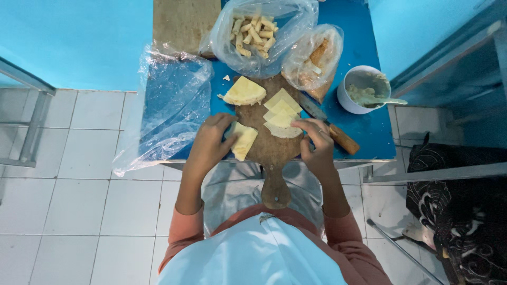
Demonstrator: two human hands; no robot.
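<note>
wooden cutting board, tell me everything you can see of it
The wooden cutting board is brown and paddle-shaped, its rounded handle hanging over the blue table's near edge toward the person. It lies flat and carries pale yellow wrappers. The left hand and the right hand rest on it.
</note>
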